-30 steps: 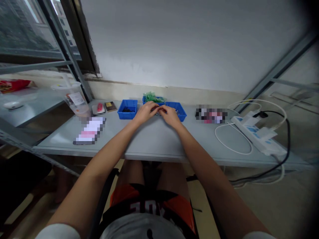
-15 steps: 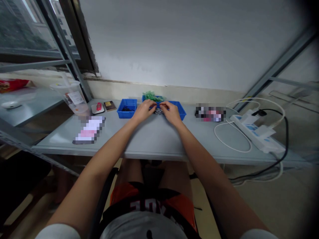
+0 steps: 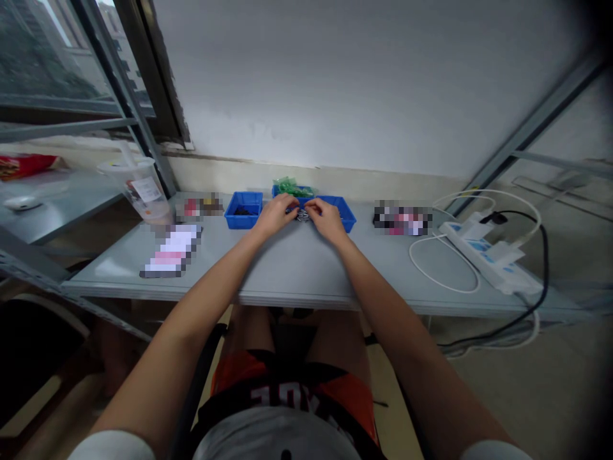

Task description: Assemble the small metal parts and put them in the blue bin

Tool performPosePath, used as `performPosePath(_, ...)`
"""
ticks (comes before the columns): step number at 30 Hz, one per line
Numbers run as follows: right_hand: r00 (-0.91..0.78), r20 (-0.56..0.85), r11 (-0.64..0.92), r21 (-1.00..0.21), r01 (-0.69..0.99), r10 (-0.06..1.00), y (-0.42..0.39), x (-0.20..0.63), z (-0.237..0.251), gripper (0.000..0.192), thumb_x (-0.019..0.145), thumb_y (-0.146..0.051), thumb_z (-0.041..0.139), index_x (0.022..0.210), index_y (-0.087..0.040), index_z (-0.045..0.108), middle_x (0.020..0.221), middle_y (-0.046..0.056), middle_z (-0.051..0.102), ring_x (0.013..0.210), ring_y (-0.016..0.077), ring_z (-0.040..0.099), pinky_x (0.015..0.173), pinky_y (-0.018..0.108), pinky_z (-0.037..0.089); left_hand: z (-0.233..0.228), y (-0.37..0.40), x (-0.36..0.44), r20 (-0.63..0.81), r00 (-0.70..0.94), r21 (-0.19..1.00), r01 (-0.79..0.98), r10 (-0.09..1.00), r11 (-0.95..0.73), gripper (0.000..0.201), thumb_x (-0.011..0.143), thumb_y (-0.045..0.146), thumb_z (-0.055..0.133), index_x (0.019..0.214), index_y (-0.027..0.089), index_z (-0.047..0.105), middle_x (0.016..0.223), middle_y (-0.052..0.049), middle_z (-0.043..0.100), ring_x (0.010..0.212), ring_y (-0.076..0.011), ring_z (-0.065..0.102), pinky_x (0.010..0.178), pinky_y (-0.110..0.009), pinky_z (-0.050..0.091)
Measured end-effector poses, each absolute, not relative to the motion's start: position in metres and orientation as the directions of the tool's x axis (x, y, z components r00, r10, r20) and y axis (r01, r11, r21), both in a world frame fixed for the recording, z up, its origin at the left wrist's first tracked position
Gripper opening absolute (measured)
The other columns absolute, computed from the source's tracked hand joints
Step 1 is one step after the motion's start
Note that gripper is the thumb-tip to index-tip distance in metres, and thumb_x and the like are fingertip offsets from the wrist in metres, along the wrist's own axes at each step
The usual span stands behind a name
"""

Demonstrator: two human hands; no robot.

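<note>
My left hand (image 3: 278, 214) and my right hand (image 3: 325, 216) face each other over the desk, fingers bent and pinched. Whatever lies between their fingertips is too small to name. Just below the fingertips is a small heap of shiny metal pieces (image 3: 302, 216). To the left of my left hand stands a blue bin (image 3: 243, 222) with dark small parts in it. Behind my right hand is another blue bin (image 3: 348, 217), partly covered by that hand. Green plastic pieces (image 3: 292, 186) fill a third blue bin at the back.
A phone (image 3: 172, 250) lies on the left, near a lidded plastic cup with a straw (image 3: 146, 191). On the right are a blurred-out item (image 3: 402, 219), a white power strip (image 3: 493, 259) and looping cables (image 3: 447, 287). The wall borders the desk (image 3: 297, 275) behind.
Both hands stay almost where they were, with only slight finger movement. The view has shifted a little.
</note>
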State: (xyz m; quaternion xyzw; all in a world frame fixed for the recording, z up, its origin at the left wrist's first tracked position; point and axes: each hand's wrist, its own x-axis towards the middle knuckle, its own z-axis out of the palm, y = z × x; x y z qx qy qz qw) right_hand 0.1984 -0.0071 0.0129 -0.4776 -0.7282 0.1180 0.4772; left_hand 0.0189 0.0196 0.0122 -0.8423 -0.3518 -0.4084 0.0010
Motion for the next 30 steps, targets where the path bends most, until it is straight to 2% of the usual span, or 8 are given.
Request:
performPosePath(6,-0.104,0.576,0.516,-0.620,0.591,0.811,-0.007,0.199,0.012,0.015,0.084,-0.026,0.056,0.090,-0.019,0.069,0.086,0.006,0.072,0.079,0.0183,0.064,0.078,0.032,0.047,0.013,0.020,0.018,0.683,0.433,0.288,0.581,0.588,-0.762,0.011,0.087,0.018,0.058,0.095,0.017,0.066,0.094,-0.007,0.065,0.092,-0.0198,0.060,0.083,-0.032,0.049)
performPosePath(14,-0.122,0.580,0.528,-0.608,0.593,0.805,-0.010,0.200,0.013,0.021,0.088,-0.035,0.051,0.088,-0.020,0.065,0.083,0.005,0.071,0.075,0.0185,0.062,0.075,0.031,0.046,0.015,0.015,0.017,0.675,0.446,0.278,0.584,0.588,-0.763,0.017,0.092,0.024,0.053,0.098,0.016,0.066,0.096,-0.009,0.065,0.094,-0.0214,0.060,0.085,-0.035,0.049)
performPosePath(21,-0.151,0.542,0.512,-0.613,0.602,0.827,-0.011,0.201,0.013,0.029,0.092,-0.042,0.046,0.087,-0.020,0.063,0.074,0.003,0.067,0.069,0.0172,0.060,0.072,0.029,0.044,0.017,0.012,0.019,0.669,0.457,0.239,0.615,0.586,-0.752,0.024,0.095,0.028,0.047,0.090,0.015,0.066,0.086,-0.008,0.065,0.086,-0.0200,0.060,0.080,-0.032,0.048)
performPosePath(30,-0.166,0.521,0.510,-0.635,0.580,0.837,-0.007,0.202,0.010,0.031,0.094,-0.045,0.044,0.086,-0.020,0.061,0.073,0.003,0.066,0.066,0.0164,0.058,0.071,0.029,0.043,0.018,0.011,0.017,0.648,0.474,0.259,0.599,0.596,-0.758,0.020,0.094,0.027,0.051,0.101,0.016,0.066,0.097,-0.008,0.065,0.093,-0.0195,0.061,0.082,-0.030,0.048)
